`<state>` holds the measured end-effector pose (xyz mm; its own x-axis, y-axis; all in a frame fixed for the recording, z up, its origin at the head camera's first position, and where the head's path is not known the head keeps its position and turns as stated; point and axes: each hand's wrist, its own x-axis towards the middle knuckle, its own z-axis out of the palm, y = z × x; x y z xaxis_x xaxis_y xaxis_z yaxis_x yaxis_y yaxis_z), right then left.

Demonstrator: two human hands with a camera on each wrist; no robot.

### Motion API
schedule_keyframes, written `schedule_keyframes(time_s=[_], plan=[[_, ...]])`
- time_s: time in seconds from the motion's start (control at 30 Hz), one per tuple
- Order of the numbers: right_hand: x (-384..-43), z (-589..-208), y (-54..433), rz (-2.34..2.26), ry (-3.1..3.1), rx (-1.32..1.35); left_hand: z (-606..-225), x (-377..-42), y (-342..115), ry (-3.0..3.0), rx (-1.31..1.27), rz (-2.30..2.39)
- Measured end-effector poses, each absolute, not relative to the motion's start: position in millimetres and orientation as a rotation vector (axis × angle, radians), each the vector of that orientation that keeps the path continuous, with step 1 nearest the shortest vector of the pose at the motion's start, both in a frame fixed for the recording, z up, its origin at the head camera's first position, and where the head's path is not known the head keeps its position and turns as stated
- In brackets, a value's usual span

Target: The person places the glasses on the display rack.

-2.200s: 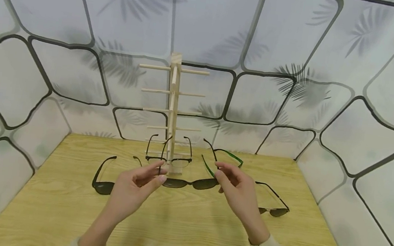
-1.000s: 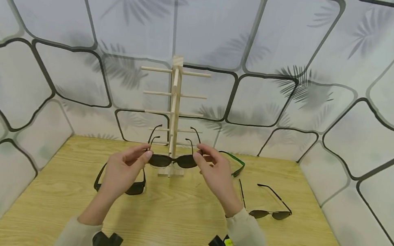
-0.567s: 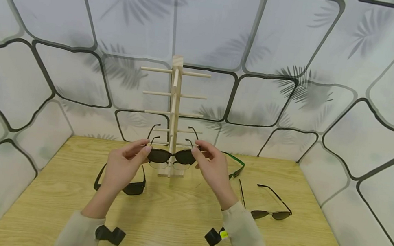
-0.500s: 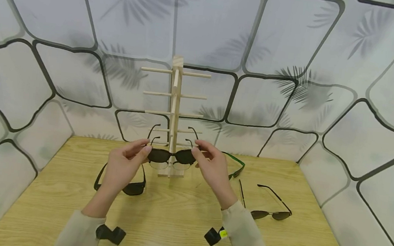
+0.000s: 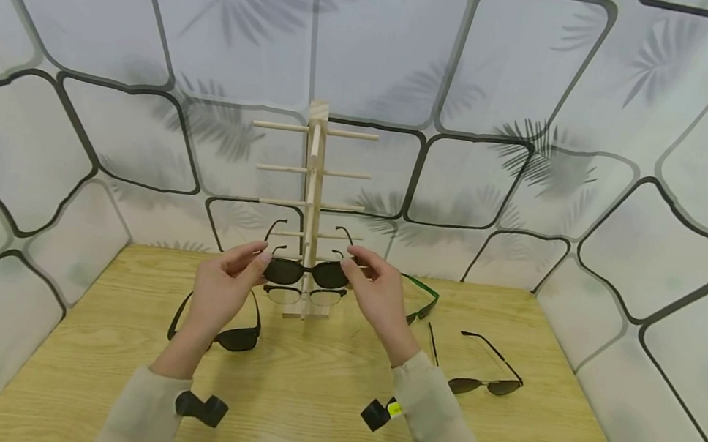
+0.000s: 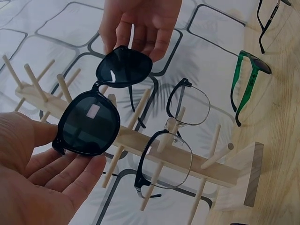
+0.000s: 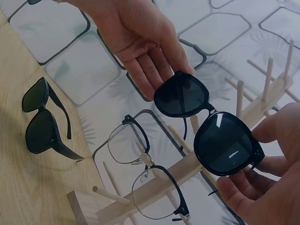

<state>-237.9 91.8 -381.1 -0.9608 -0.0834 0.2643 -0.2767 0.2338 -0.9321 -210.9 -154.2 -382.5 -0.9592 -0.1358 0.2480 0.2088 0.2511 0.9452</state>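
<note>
Black sunglasses are held level by both hands, just in front of the wooden display rack. My left hand pinches their left end by the hinge, thumb in front. At the opposite hinge, my right hand does the same. The temples point back toward the rack's pegs; whether they touch a peg I cannot tell. Clear-lens browline eyeglasses hang on the lower pegs, right below the sunglasses in the head view. Both wrist views show the dark lenses facing out and apart from the eyeglasses.
Other black sunglasses lie on the wooden table at left, partly behind the left forearm. Green-templed sunglasses and thin-framed sunglasses lie at right. Patterned walls surround the table's back and sides.
Both hands have carried the sunglasses up and left from over the table to the rack's front, then raised them slightly. The browline eyeglasses' front now shows below them.
</note>
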Motion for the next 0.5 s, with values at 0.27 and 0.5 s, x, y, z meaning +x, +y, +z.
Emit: schedule_keyframes(time_s=[0.27, 0.5], plan=[[-242.5, -385.2, 88.0, 1.861, -2.313, 0.335, -384.7, -215.9, -154.8, -2.282, -0.023, -1.739], [-244.2, -385.7, 87.6, 1.867, -2.331, 0.326, -384.4, -218.7, -156.0, -2.302, -0.007, -1.728]])
